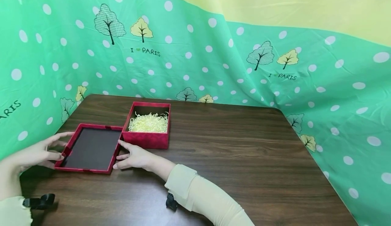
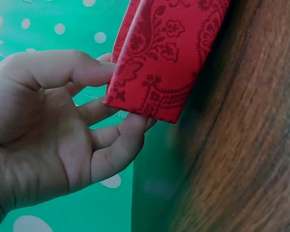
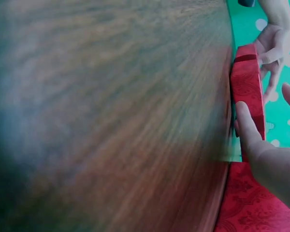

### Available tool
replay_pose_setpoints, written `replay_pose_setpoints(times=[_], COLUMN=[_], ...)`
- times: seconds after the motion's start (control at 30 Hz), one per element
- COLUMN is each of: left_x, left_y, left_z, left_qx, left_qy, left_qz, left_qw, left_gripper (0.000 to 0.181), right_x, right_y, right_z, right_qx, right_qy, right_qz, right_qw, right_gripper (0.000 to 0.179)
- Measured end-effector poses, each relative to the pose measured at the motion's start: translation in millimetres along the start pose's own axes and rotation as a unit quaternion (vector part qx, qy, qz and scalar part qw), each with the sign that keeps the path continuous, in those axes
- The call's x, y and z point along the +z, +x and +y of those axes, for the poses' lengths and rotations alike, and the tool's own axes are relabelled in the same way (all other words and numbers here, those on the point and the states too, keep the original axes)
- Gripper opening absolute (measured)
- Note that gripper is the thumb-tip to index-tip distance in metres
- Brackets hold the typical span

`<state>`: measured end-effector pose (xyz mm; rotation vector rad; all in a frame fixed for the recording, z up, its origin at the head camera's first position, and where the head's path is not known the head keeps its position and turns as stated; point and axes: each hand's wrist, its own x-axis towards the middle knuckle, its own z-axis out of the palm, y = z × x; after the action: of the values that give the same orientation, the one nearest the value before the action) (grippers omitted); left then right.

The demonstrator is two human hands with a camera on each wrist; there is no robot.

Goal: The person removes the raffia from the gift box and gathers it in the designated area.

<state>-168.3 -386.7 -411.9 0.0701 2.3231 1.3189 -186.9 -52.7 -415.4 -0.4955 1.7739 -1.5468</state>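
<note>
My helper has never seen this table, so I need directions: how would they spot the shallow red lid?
On the brown wooden table, look left, between the left hand and right hand. The lid is there, dark inside facing up. Unlike the deeper red box beside it, it is shallow and holds no pale shredded filler.

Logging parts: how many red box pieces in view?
2. The shallow lid, between the left hand and right hand; the deeper box, beyond it to the right, with pale filler inside. Anything under the filler is hidden.
</note>
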Motion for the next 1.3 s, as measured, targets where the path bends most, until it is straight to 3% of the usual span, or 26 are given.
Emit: replay_pose_setpoints(times=[0.1, 0.37, 0.63, 0.83, 1.03, 1.3], left_x=[-0.7, -3.0, -4.4, -2.4, 1.5, 6.3], left_y=[0.9, 2.4, 6.3, 9.5, 14.1, 18.7], left_z=[-1.3, -4.6, -2.8, 3.6, 19.2, 44.1], left_qx=[-0.006, -0.02, -0.025, 0.003, 0.031, 0.06], left_qy=[-0.008, -0.024, -0.006, 0.069, 0.169, 0.176], left_qz=[-0.007, -0.013, -0.011, 0.033, 0.093, 0.136], left_qw=[0.9999, 0.9994, 0.9996, 0.9971, 0.9806, 0.9731], left_gripper=[0.092, 0.089, 0.086, 0.084, 0.082, 0.098], right_x=[1, 2, 1, -3, -15, -36], right_y=[1.4, 2.9, -0.6, -8.0, -17.5, -33.1], right_z=[2, 4, 1, -10, -27, -54], right_qx=[0.003, -0.007, -0.015, -0.031, -0.056, -0.086], right_qy=[0.02, -0.003, -0.035, -0.088, -0.132, -0.17], right_qz=[-0.004, 0.004, 0.008, 0.001, -0.011, -0.008], right_qw=[0.9998, 1.0, 0.9993, 0.9956, 0.9896, 0.9816], right_gripper=[0.087, 0.083, 0.079, 0.074, 0.066, 0.062])
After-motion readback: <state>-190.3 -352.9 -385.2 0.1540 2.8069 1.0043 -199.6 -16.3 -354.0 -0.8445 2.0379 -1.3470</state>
